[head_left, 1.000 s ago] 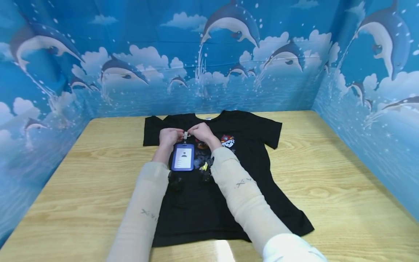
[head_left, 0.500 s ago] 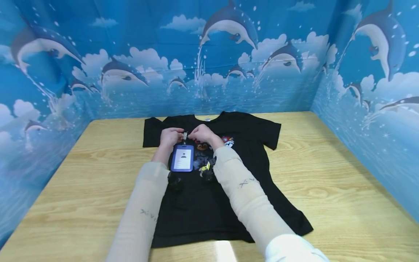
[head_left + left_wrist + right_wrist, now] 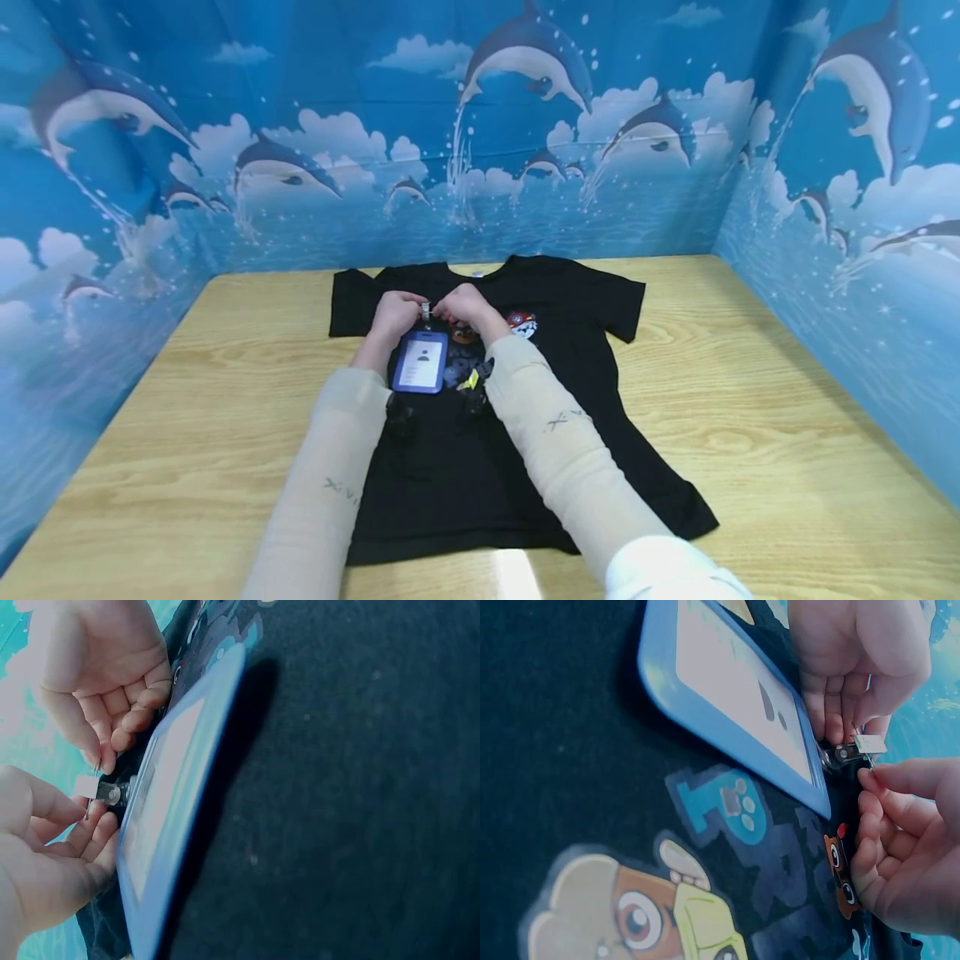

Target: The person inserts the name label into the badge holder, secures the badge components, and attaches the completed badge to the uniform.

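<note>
A blue ID badge holder [image 3: 420, 363] with a white card lies over the chest of a black T-shirt [image 3: 480, 475]. At its top is a small metal clip [image 3: 868, 744], with thin metal wire showing on both sides. My left hand [image 3: 396, 317] pinches the clip's left side between thumb and fingers. From the other side, my right hand [image 3: 465, 305] pinches the thin metal part with thumb and forefinger. In the left wrist view the badge holder [image 3: 169, 802] stands tilted off the cloth. What lies directly beneath the fingertips is hidden.
The shirt lies spread on a wooden table [image 3: 750, 400], its neckline toward the back. Cartoon dog prints [image 3: 641, 915] cover its chest. A blue dolphin-patterned curtain [image 3: 337, 100] encloses the back and sides.
Both hands stay at the clip with only small finger movements. The badge holder has shifted very slightly to the right along with the left hand.
</note>
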The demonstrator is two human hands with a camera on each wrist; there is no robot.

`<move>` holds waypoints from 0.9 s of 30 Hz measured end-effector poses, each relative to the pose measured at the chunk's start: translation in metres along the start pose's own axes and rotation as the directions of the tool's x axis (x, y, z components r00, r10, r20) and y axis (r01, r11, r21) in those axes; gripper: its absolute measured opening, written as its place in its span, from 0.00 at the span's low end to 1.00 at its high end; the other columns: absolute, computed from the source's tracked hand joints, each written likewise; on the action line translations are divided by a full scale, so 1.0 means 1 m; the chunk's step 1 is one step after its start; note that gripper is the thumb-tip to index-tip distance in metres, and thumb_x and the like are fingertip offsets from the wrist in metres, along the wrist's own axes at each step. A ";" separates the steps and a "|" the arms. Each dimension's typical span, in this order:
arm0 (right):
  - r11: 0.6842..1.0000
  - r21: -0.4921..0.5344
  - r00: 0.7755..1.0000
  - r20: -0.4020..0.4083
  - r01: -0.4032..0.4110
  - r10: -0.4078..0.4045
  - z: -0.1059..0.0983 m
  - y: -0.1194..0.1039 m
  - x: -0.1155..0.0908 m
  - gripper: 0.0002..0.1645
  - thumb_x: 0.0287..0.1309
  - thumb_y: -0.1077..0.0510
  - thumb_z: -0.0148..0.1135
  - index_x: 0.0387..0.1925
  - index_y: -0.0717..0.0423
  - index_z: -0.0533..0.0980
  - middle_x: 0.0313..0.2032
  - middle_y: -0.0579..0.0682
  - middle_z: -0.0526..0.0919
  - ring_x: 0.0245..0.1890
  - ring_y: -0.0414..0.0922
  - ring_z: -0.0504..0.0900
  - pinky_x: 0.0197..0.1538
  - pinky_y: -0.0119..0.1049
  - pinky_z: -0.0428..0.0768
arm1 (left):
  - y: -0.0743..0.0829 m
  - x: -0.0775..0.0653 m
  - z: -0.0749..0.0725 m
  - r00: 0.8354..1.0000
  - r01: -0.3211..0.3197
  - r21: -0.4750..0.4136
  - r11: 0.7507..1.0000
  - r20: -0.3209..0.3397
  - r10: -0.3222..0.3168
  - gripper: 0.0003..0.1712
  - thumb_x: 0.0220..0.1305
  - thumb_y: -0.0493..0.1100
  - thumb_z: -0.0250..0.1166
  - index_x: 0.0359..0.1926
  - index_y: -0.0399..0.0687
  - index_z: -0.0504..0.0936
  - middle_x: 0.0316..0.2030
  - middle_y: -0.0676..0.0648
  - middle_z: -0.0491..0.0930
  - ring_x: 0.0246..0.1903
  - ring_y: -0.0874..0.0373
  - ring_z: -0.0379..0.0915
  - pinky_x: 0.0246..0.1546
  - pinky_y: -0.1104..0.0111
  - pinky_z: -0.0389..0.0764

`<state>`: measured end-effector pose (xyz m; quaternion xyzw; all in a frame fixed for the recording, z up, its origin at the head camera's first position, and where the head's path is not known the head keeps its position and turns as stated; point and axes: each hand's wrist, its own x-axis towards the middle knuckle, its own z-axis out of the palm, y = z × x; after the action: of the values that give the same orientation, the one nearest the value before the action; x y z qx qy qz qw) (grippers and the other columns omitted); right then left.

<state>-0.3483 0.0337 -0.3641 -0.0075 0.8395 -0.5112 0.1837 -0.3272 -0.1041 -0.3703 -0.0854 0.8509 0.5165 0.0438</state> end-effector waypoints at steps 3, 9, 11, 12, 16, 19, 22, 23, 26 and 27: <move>0.999 0.039 0.999 -0.016 -0.031 0.032 0.000 0.000 0.001 0.08 0.54 0.61 0.60 0.34 0.62 0.82 0.21 0.48 0.75 0.19 0.41 0.70 0.23 0.31 0.69 | 0.000 0.000 0.000 1.000 0.010 0.012 1.000 -0.004 -0.010 0.21 0.55 0.32 0.49 0.48 0.35 0.80 0.49 0.40 0.77 0.46 0.51 0.68 0.39 0.67 0.69; 0.992 0.103 0.997 -0.029 -0.070 0.073 -0.002 -0.001 0.000 0.07 0.54 0.63 0.60 0.32 0.64 0.80 0.21 0.49 0.74 0.18 0.40 0.69 0.23 0.30 0.70 | 0.000 -0.002 -0.001 1.000 -0.001 0.052 0.999 -0.030 0.003 0.20 0.55 0.32 0.51 0.47 0.36 0.81 0.48 0.40 0.78 0.46 0.51 0.70 0.38 0.66 0.70; 0.990 0.112 0.996 -0.031 -0.083 0.087 -0.002 0.000 0.000 0.05 0.55 0.63 0.60 0.30 0.63 0.79 0.22 0.49 0.74 0.18 0.40 0.69 0.23 0.30 0.70 | 0.000 -0.003 -0.001 0.999 -0.010 0.066 0.998 -0.040 0.012 0.19 0.55 0.33 0.52 0.46 0.35 0.81 0.48 0.40 0.78 0.46 0.51 0.70 0.39 0.64 0.71; 0.990 0.114 0.995 -0.031 -0.088 0.092 -0.002 0.000 0.000 0.05 0.55 0.63 0.60 0.29 0.63 0.79 0.22 0.49 0.74 0.18 0.40 0.68 0.23 0.30 0.70 | 0.000 -0.003 -0.001 0.999 -0.014 0.076 0.997 -0.041 0.017 0.19 0.55 0.33 0.52 0.46 0.35 0.82 0.48 0.40 0.78 0.46 0.50 0.70 0.40 0.63 0.71; 0.989 0.118 0.995 -0.026 -0.093 0.096 -0.002 0.001 0.000 0.06 0.56 0.63 0.60 0.26 0.61 0.76 0.21 0.49 0.73 0.17 0.40 0.69 0.22 0.29 0.70 | 0.000 -0.003 0.000 0.999 -0.033 0.109 0.993 -0.022 0.036 0.19 0.56 0.34 0.52 0.47 0.36 0.81 0.50 0.40 0.77 0.49 0.49 0.69 0.46 0.60 0.71; 0.989 0.122 0.996 -0.028 -0.085 0.089 -0.002 0.001 0.001 0.06 0.56 0.62 0.60 0.25 0.60 0.76 0.20 0.49 0.73 0.16 0.39 0.69 0.21 0.28 0.70 | 0.000 -0.001 0.000 0.998 -0.065 0.137 0.988 0.003 0.065 0.19 0.58 0.34 0.53 0.49 0.38 0.80 0.51 0.40 0.76 0.51 0.49 0.69 0.50 0.59 0.69; 0.990 0.118 0.996 -0.021 -0.081 0.084 -0.002 0.001 0.001 0.06 0.56 0.62 0.60 0.25 0.61 0.77 0.20 0.49 0.74 0.16 0.39 0.70 0.21 0.28 0.70 | 0.000 0.000 0.000 0.995 -0.096 0.166 0.981 0.022 0.093 0.18 0.58 0.34 0.54 0.49 0.38 0.80 0.51 0.41 0.77 0.52 0.49 0.68 0.52 0.59 0.68; 0.990 0.114 0.996 -0.017 -0.080 0.083 -0.002 0.001 0.001 0.07 0.56 0.62 0.60 0.25 0.61 0.77 0.20 0.49 0.73 0.16 0.39 0.70 0.21 0.28 0.70 | 0.000 0.000 0.001 0.995 -0.102 0.172 0.980 0.022 0.099 0.18 0.58 0.34 0.54 0.49 0.38 0.80 0.50 0.41 0.77 0.51 0.49 0.69 0.52 0.59 0.68; 0.993 0.096 0.997 -0.006 -0.073 0.074 -0.002 0.002 0.002 0.07 0.57 0.62 0.60 0.25 0.61 0.77 0.19 0.48 0.73 0.16 0.39 0.71 0.20 0.28 0.70 | 0.000 0.001 0.001 0.994 -0.107 0.186 0.977 0.012 0.106 0.16 0.59 0.34 0.55 0.47 0.38 0.81 0.49 0.40 0.78 0.51 0.49 0.69 0.51 0.59 0.69; 0.994 0.090 0.998 -0.004 -0.069 0.070 -0.002 0.002 0.002 0.07 0.57 0.62 0.60 0.25 0.61 0.77 0.18 0.48 0.73 0.16 0.39 0.71 0.20 0.27 0.70 | 0.000 0.001 0.002 0.994 -0.105 0.189 0.976 0.006 0.105 0.16 0.59 0.34 0.55 0.47 0.38 0.81 0.49 0.40 0.78 0.50 0.48 0.70 0.51 0.59 0.69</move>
<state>-0.3506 0.0358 -0.3655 0.0320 0.8162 -0.5417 0.1985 -0.3280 -0.1027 -0.3717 -0.0368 0.8995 0.4349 0.0226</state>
